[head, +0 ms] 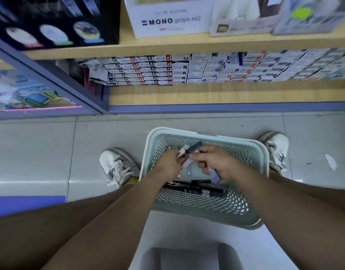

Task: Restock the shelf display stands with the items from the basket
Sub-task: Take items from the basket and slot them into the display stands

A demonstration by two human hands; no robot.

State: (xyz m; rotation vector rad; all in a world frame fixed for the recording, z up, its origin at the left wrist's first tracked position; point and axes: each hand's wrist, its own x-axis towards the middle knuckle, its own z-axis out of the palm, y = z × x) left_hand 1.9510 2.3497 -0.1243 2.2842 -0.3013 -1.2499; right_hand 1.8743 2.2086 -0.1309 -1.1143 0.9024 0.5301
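Gathering looks to be the step in hand: both hands are down in the basket, picking stock for the shelf. To do it well, I would sort by kind before lifting, so that 1 trip serves 1 display stand. The grip should be firm, since thin, smooth barrels could slip back through the fingers. Turning every piece the same way now should save fumbling at the shelf.

The left hand has its fingers curled round a small bundle of pale slim pieces. The right hand meets it at the fingertips, pinching a dark pen that pokes out beyond both hands. It also holds a purple-and-white packet against its palm. Which hand bears most of the bundle I cannot tell, because blur hides it.

Just below the hands, toward the person, several black pens lie side by side on the basket's bottom. The basket is pale green and perforated. It stands on the tiled floor between 2 white shoes, 1 to the left of the left hand and 1 to the right of the right hand. Well beyond the hands are the wooden shelves, packed with small boxes. Above these sits a white MONO graph display box.
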